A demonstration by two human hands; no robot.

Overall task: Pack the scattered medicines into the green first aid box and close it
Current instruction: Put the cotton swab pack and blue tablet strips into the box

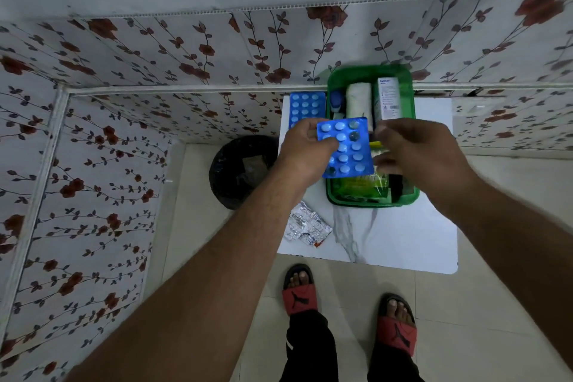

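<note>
Left hand (305, 146) is gripping a blue blister pack (347, 149) by its left edge, thumb lying across the pill side and fingers curling underneath. The pack is hanging roughly flat, pills up, over the left half of the green first aid box (372, 202). Right hand (415, 149) is hovering just right of the pack and is motion-blurred. Its fingers are bending toward the pack's right edge, but I cannot tell whether they are touching or pinching anything. The box is sitting open on the white marbled tabletop (403, 236), directly under both sets of fingers. Beyond the fingers a blue-capped bottle (336, 101), a white roll (359, 101) and a white carton (387, 98) are lying side by side in the box. Under the held pack, on the person's side of the fingers, a green packet (367, 184) is showing. A second blue blister pack (305, 108) is lying on the tabletop just beyond the left fingers, beside the box's left wall. A silver foil strip (307, 226) is lying at the tabletop's left edge, nearer the person than the left fingers. A black bin (242, 170) is standing on the floor, left of the left hand.
</note>
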